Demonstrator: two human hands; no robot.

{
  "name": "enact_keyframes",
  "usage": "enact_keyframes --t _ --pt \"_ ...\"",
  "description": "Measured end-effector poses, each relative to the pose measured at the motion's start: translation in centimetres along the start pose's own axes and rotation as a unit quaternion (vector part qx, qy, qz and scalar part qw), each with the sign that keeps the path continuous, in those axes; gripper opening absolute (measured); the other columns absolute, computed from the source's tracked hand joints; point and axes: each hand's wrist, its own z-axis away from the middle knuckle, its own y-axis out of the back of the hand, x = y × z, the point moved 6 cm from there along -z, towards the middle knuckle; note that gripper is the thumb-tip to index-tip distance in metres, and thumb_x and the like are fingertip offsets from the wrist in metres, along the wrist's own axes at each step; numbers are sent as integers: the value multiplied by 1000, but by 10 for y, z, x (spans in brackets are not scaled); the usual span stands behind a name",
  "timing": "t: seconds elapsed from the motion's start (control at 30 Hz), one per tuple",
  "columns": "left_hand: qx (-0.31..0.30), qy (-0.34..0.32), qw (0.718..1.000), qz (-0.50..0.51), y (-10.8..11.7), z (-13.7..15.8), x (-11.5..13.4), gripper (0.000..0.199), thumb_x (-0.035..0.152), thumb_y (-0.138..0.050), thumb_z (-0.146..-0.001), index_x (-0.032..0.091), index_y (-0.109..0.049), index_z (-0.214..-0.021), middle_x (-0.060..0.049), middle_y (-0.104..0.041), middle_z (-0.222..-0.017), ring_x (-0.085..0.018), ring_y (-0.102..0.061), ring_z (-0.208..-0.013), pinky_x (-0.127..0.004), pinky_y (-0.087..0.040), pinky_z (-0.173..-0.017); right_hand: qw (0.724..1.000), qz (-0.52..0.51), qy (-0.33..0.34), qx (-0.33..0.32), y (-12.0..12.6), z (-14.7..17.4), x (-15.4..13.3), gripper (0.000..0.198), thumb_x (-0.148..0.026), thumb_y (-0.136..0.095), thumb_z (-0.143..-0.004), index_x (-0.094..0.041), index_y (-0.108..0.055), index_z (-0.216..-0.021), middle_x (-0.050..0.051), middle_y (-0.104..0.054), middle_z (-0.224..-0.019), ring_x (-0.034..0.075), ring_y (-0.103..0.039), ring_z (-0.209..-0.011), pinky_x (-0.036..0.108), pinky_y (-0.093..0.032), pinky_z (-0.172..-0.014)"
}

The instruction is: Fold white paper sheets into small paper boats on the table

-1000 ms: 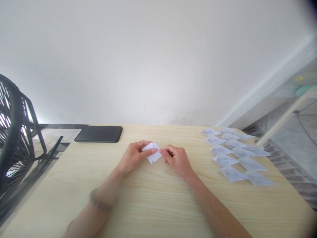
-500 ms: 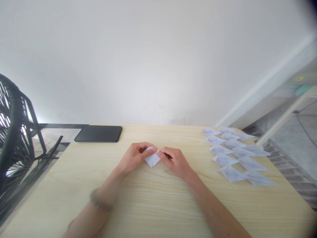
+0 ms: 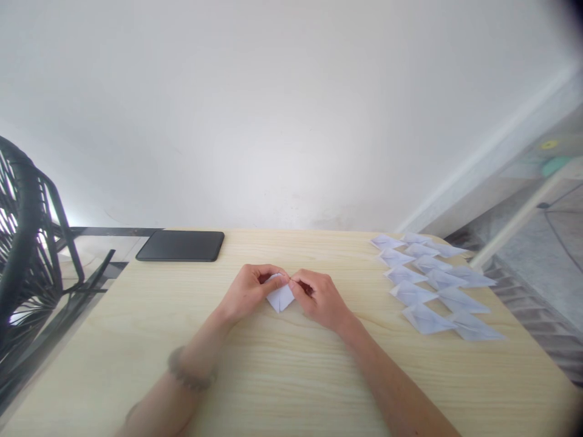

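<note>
A small folded white paper (image 3: 279,298) with a diamond-like outline is between my hands, over the middle of the wooden table (image 3: 291,376). My left hand (image 3: 250,288) pinches its upper left part, thumb on top. From the other side, my right hand (image 3: 319,295) grips the upper right edge between thumb and curled fingers. The fingertips of both hands nearly meet at the top of the paper and cover that part. A dark beaded bracelet (image 3: 189,368) circles my left wrist.
Several folded white paper pieces (image 3: 428,318) lie in two slanting rows on the table's right side. At the back left rests a black smartphone (image 3: 182,246). A dark woven chair (image 3: 27,224) stands left of the table, and a white wall (image 3: 291,121) rises behind.
Both hands have drawn slightly closer together at the paper's top. The paper's lower tip has shifted a little toward me. Both hands keep hold of it.
</note>
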Motion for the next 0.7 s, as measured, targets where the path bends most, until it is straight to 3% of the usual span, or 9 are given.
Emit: enact_keyframes --t 0.2,0.3,0.6,0.7 --pt "26 11 994 102 5 -1 -2 34 31 -61 -73 16 -61 -103 -6 -65 -98 -19 -58 -89 -27 -45 -78 993 -67 -85 57 11 0 12 22 -31 -40 -85 -17 -50 -72 -4 -44 -55 7 -39 -48 18 -29 -46" --pt "18 23 989 142 5 0 -2 30 32 -55 -77 12 -63 -98 -7 -66 -92 -20 -58 -88 -30 -45 -81 988 -89 -110 59 12 1 15 23 -33 -40 -85 -17 -51 -72 -3 -49 -55 7 -43 -48 18 -32 -46" --pt "60 31 988 138 8 -1 -5 26 33 -58 -75 10 -62 -87 -5 -67 -78 -14 -59 -72 -23 -47 -67 983 -138 -117 16 10 1 14 26 -33 -42 -84 -16 -53 -68 -1 -53 -56 8 -47 -50 18 -35 -48" --pt "51 41 992 107 9 0 -7 28 35 -59 -74 14 -56 -92 -3 -66 -69 -11 -56 -59 -18 -41 -52 983 -159 -91 -5 10 1 9 29 -31 -39 -84 -15 -51 -62 -1 -53 -58 9 -48 -55 19 -36 -53"
